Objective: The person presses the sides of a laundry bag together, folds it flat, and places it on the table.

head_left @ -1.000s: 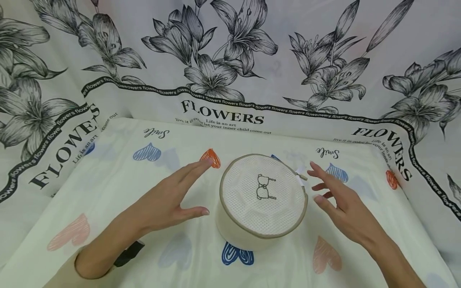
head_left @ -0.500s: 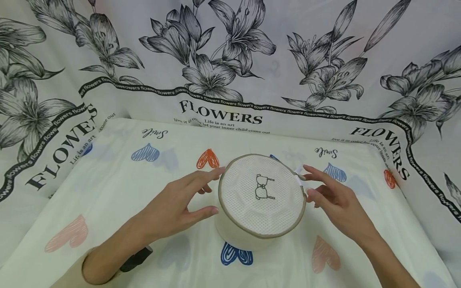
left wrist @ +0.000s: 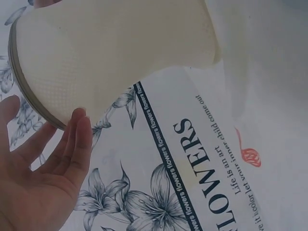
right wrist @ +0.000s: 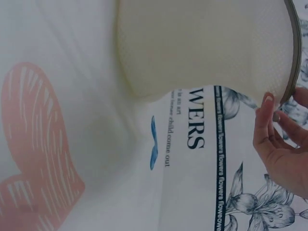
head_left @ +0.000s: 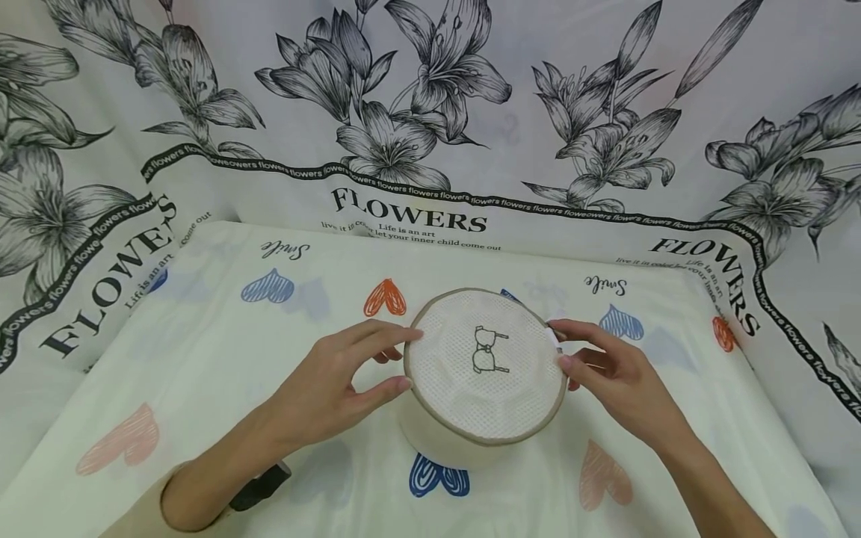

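Note:
A round, cream mesh laundry bag (head_left: pixel 518 396) stands upright in the middle of the head view. Its flat lid carries a dark bra-like or glasses-like outline (head_left: pixel 486 350), and a grey-brown zip (head_left: pixel 471 441) runs round the rim. On the left side my left hand (head_left: pixel 329 388) holds the rim, the index fingertip over the edge and other fingers against the mesh wall (left wrist: pixel 48 91) below. My right hand (head_left: pixel 625 388) pinches the rim at the right, thumb on the lid's edge, beside a small white tag (head_left: pixel 553 338). The fingers partly cover the zip's end there.
The bag stands on a white cloth (head_left: pixel 323 276) printed with hearts. Behind it hangs a white curtain (head_left: pixel 511 149) with black lily prints and "FLOWERS" lettering. A black device (head_left: pixel 262 486) sits at my left wrist, by a beige sleeve (head_left: pixel 144 508).
Both hands have come in from the sides to the bag's rim. My left fingertips now reach over the edge, and my right thumb and fingers have closed on the rim near the tag.

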`<action>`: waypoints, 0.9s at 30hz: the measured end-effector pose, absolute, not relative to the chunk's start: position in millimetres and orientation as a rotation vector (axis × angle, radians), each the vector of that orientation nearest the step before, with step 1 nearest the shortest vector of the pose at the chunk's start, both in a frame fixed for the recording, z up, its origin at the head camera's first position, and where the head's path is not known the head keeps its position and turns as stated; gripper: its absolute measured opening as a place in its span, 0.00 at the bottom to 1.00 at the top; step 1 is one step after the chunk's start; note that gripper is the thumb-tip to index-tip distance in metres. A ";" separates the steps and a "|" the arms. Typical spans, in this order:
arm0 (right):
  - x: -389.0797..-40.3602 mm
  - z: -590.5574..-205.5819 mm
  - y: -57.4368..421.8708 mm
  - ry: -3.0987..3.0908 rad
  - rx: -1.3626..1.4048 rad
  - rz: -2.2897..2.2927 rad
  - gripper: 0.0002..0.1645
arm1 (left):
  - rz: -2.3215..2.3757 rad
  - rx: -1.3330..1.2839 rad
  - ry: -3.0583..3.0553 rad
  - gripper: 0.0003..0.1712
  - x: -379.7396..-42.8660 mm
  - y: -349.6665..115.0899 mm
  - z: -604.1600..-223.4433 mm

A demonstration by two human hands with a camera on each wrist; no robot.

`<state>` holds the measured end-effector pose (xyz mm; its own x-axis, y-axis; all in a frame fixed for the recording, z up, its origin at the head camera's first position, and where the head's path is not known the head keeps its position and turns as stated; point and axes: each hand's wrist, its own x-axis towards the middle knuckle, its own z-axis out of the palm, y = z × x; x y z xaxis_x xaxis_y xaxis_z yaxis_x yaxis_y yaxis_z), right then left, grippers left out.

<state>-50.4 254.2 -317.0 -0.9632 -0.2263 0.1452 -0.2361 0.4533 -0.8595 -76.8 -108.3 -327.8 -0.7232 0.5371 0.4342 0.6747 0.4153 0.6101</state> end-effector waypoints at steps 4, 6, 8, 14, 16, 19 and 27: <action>-52.5 -316.1 253.4 -2.696 0.388 1.632 0.24 | -1.212 -1.019 -2.524 0.29 -75.1 -105.9 -327.4; -53.3 -315.8 253.1 -2.705 0.369 1.657 0.24 | -1.208 -0.977 -2.553 0.29 -73.5 -104.4 -326.2; -53.8 -315.6 252.6 -2.707 0.357 1.679 0.24 | -1.210 -0.936 -2.579 0.29 -72.1 -103.0 -324.8; -52.1 -314.8 249.7 -2.700 0.301 1.726 0.24 | -1.355 -0.835 -2.629 0.28 -71.3 -99.8 -319.9; -50.7 -314.5 248.6 -2.705 0.275 1.705 0.23 | -1.416 -0.802 -2.640 0.27 -72.1 -99.2 -318.3; -49.3 -315.1 246.8 -2.702 0.247 1.699 0.22 | -1.478 -0.747 -2.665 0.27 -72.9 -98.9 -316.3; -46.3 -316.6 241.4 -2.708 0.197 1.829 0.32 | -1.636 -0.571 -2.742 0.28 -74.3 -99.0 -318.1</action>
